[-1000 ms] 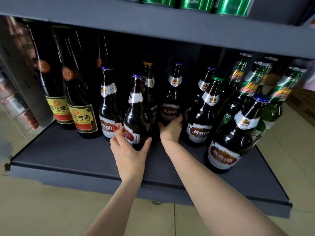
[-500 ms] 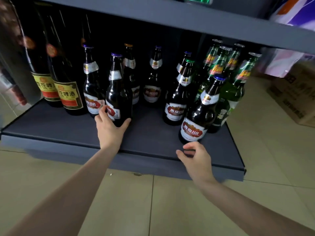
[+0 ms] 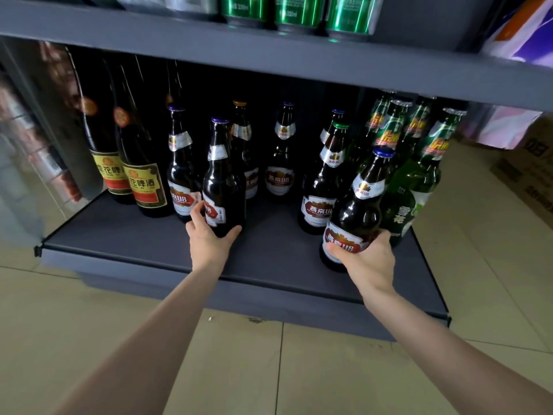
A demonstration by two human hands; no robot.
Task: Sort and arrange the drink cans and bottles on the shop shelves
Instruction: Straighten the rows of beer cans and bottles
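Several brown U8 beer bottles stand on the dark bottom shelf [image 3: 149,235]. My left hand [image 3: 209,238] grips the base of one brown bottle [image 3: 223,181] with a purple cap, left of centre. My right hand [image 3: 366,259] is wrapped round the lower body of another brown bottle [image 3: 357,205] with a blue cap, at the shelf's front right; it leans a little. Behind it stands a brown bottle with a green cap [image 3: 324,187]. Two tall dark bottles with yellow labels [image 3: 140,175] stand at the left. Green bottles [image 3: 416,163] crowd the right end.
Green cans [image 3: 297,10] line the shelf above, whose front edge [image 3: 269,52] hangs over the bottle tops. A cardboard box [image 3: 526,178] sits on the tiled floor to the right. Bare shelf surface lies between the two held bottles.
My right hand left the back bottle, drew out to the shelf's front right and closed round the blue-capped bottle. My left hand stays on its bottle.
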